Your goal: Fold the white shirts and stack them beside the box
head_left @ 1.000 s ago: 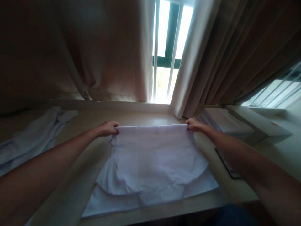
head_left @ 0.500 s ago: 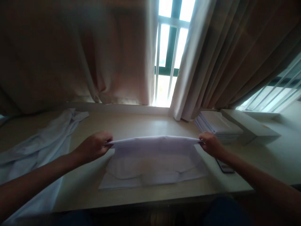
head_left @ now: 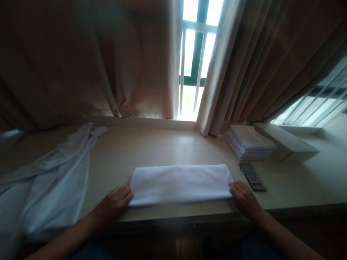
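A white cloth (head_left: 179, 184) lies folded into a long flat strip near the front edge of the table. My left hand (head_left: 116, 198) is closed on its left end at the lower corner. At the opposite end, my right hand (head_left: 242, 198) pinches the right edge with fingers pressed together. The thumbs are mostly hidden. The strip rests flat on the tabletop, with slight creases.
Loose white cloth (head_left: 59, 177) lies crumpled on the left. To the right are a stack of folded white cloths (head_left: 252, 142), a pale box (head_left: 287, 142) and a dark phone-like object (head_left: 253, 177). Curtains (head_left: 146, 65) hang behind the table (head_left: 151, 144).
Both hands have come down and toward me, bringing the raised edge of the white cloth over its front part. The cloth now lies as a narrower strip.
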Available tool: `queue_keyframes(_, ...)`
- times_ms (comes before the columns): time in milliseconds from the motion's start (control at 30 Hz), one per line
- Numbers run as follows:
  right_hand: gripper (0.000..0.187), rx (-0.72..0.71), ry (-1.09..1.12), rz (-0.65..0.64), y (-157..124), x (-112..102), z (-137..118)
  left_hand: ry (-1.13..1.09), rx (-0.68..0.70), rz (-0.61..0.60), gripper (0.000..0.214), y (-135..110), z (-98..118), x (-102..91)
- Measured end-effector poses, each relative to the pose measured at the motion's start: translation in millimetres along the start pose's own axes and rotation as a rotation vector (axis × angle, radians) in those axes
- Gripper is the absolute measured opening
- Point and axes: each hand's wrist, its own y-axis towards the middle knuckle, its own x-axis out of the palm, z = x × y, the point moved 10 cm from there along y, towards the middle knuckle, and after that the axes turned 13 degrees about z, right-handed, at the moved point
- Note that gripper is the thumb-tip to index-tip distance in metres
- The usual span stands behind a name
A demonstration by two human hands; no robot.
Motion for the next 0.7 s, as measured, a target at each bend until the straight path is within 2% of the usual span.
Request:
queue_keyframes(133,0.021,-0.034,-0.054,-0.061,-4,5,-6,-0.039,0.109,0.018,0.023,-4,6,0.7)
queue_keyframes(233,0.025,-0.055,-0.046,-0.121,-12,17,-10,-0.076,0.123,0.06,0.026,-10,5,4.5)
queue_keyframes(333,0.031,-0.012,-0.007,-0.114,-17,19,-3,-0.098,0.029,0.074,0.028,-15,-4,6.7)
queue_keyframes(433,0.036,0.037,0.02,-0.112,-20,14,4,-0.152,-0.062,0.004,0.029,-15,-6,3.6)
queue_keyframes(567,0.03,0.074,-0.009,-0.119,-21,6,7,-0.211,-0.092,-0.069,0.025,-11,3,-11.2)
queue_keyframes(700,0.026,0.112,-0.03,-0.149,-24,4,10,-0.202,-0.123,-0.035,0.023,-15,-2,-13.9)
